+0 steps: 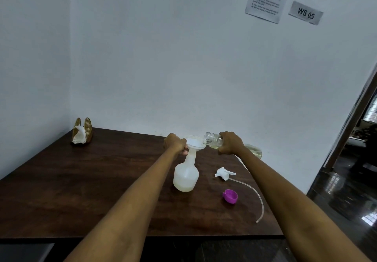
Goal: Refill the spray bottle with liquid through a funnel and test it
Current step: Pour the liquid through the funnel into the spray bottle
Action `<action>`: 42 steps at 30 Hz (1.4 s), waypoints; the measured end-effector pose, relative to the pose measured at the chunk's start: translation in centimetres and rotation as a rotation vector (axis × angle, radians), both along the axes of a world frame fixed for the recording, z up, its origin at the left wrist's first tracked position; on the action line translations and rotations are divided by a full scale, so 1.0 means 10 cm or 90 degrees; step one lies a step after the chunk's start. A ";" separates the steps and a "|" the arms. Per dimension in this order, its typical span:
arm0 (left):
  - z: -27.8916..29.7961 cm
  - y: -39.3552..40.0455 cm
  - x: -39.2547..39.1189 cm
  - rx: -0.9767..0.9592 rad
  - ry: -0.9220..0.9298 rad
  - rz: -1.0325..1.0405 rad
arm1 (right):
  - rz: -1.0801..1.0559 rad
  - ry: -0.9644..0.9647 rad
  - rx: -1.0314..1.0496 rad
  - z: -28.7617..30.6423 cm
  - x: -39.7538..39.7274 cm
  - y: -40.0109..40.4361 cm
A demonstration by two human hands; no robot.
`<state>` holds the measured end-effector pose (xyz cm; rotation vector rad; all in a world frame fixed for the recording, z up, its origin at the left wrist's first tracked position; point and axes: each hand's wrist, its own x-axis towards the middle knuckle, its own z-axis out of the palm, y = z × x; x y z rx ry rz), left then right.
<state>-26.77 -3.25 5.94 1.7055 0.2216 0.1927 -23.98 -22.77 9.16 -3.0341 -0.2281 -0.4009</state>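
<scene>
Step in hand: pouring, judged well short of done, since the spray bottle (186, 175) showed only a shallow pale layer at its bottom.
Spray bottle: it stood upright on the dark table (81, 190), right of the middle and nearer the far edge than the near one.
Funnel (194, 142): white, seated in the bottle's neck, wide mouth up.
Left hand (175, 143): fingers curled round the funnel's rim and the neck beneath it, steadying both.
Right hand (230, 142): wrapped round a clear refill bottle (213, 140), tipped nearly flat with its open mouth just over the funnel's right rim; yellowish liquid lay inside.
Spray head (224, 173): it lay on the table beside the bottle, toward the right edge, its long tube (252, 192) curving toward the near edge.
Purple cap (230, 196): loose on the table, nearer than the spray head.
Napkin holder (82, 132): at the far left corner, well apart.
Risk, spill: the mouth sat at the funnel's edge, not its centre, so a steeper tilt could send liquid over the rim onto the table.
Risk, overflow: a fast pour could back up in the funnel's narrow stem.
Risk, tipping: the bottle was nearly empty and light; a slackened left grip could let the funnel lean.
</scene>
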 end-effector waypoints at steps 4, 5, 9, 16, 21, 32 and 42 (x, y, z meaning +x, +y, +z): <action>0.00 0.00 0.00 0.002 0.004 0.002 | -0.001 -0.007 -0.001 -0.01 0.01 0.00; 0.00 0.00 0.00 0.001 0.005 0.003 | -0.001 -0.007 -0.003 -0.01 0.01 0.00; -0.01 0.00 0.00 -0.001 0.006 0.003 | -0.003 -0.012 -0.007 -0.02 0.02 -0.01; -0.01 0.01 -0.01 -0.006 0.006 0.003 | -0.008 -0.010 -0.006 -0.01 0.01 0.00; -0.01 0.00 0.01 -0.011 0.008 0.004 | -0.009 -0.009 -0.010 -0.01 0.00 0.00; 0.00 0.01 0.01 -0.006 0.011 0.004 | -0.005 -0.005 -0.010 0.01 0.00 0.00; 0.00 0.01 0.02 -0.004 0.006 0.000 | -0.008 -0.001 -0.007 0.01 0.02 0.00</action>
